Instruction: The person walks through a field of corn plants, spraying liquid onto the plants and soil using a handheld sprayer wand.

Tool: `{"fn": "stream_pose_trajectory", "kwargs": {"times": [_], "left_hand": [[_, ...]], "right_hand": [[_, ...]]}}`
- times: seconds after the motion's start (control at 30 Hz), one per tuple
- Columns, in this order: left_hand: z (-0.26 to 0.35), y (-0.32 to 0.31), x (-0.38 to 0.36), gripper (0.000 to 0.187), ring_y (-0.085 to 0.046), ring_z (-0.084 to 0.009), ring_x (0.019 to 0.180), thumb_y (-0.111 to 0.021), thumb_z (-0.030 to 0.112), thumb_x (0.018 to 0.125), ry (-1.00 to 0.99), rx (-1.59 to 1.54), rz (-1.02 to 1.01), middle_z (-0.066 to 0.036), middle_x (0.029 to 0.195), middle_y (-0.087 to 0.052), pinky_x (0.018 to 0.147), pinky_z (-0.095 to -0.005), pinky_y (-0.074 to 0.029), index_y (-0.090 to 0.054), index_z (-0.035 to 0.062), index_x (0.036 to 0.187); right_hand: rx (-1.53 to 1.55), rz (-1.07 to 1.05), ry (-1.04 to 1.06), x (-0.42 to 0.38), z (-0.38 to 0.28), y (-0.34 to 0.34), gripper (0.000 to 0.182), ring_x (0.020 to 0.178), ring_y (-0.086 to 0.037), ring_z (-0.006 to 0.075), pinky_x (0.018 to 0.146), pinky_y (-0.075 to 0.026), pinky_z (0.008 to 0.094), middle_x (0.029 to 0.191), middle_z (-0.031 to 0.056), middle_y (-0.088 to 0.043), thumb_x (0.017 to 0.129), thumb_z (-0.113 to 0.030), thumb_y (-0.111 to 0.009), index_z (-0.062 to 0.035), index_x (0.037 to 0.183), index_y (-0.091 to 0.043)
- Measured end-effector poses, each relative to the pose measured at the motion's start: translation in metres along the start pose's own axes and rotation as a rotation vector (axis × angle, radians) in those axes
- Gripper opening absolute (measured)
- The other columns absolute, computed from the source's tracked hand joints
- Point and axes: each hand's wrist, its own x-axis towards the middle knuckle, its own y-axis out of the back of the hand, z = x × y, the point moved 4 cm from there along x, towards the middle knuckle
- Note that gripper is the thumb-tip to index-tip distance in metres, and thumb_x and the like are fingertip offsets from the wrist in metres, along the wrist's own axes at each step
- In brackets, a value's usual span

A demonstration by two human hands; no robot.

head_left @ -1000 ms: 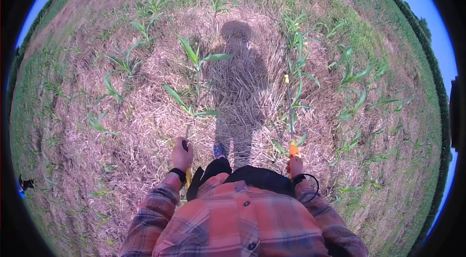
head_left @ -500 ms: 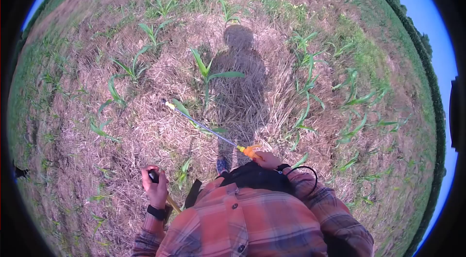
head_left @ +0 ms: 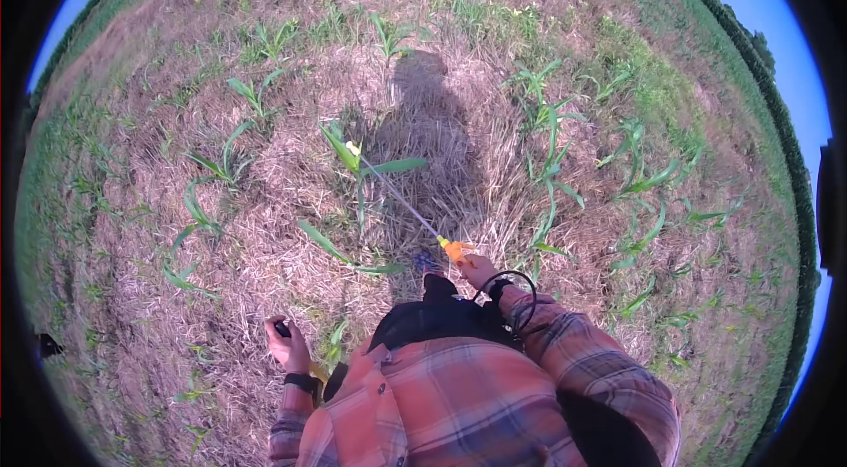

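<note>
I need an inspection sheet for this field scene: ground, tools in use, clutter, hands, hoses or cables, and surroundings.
Surface: dry straw ground with young corn plants in rows.
Job's things: spray wand with orange handle, its yellow tip at a corn plant; small black handle.
Clutter: nothing seen.
Hands: right hand grips the spray wand; left hand closed on the black handle.
Cables: black hose loops at the right wrist.
Surroundings: green field edge, tree line, blue sky; the person's shadow falls ahead.
</note>
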Motion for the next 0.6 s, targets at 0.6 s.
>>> {"fn": "stream_pose_trajectory", "kwargs": {"times": [0.6], "left_hand": [[0.108, -0.086, 0.063, 0.018, -0.055, -0.0278, 0.059, -0.055, 0.006, 0.072, -0.014, 0.173, 0.064, -0.014, 0.064, -0.053, 0.055, -0.0356, -0.043, -0.047, 0.0076, 0.088]], "right_hand": [[0.900, 0.944, -0.379, 0.121, 0.113, 0.281, 0.030, 0.036, -0.040, 0.0130, 0.032, -0.031, 0.0267, 0.045, 0.0028, -0.039, 0.079, -0.028, -0.052, -0.0073, 0.059, -0.044]]}}
